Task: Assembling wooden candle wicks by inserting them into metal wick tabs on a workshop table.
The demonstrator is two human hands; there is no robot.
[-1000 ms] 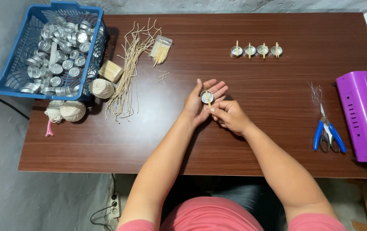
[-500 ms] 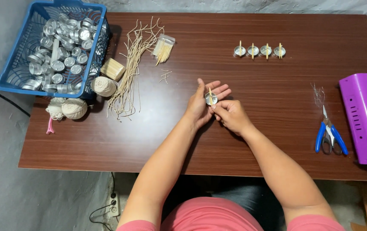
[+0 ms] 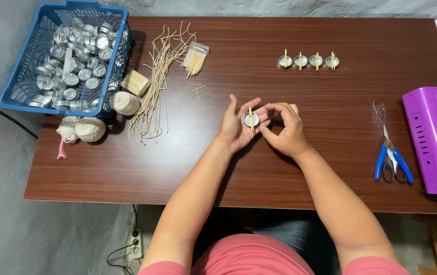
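My left hand [image 3: 236, 127] cradles a small round metal cup [image 3: 251, 119] in its fingers over the middle of the brown table [image 3: 228, 168]. A thin wooden stick lies across the cup's top. My right hand [image 3: 285, 131] is curled beside it, fingertips touching the cup's right edge. Further back on the table stands a row of several similar metal cups with sticks across them [image 3: 308, 61].
A blue basket [image 3: 20, 76] full of empty metal cups sits at the far left. Beside it lie balls of cream string [image 3: 90, 129], a bundle of cut wicks [image 3: 157, 81], a packet of sticks [image 3: 194, 57], blue-handled scissors [image 3: 392, 163] and a purple machine [image 3: 434, 147] at right.
The stick now lies flat across the cup. My right hand's fingers have shifted from above the cup to its right edge. The view has shifted slightly.
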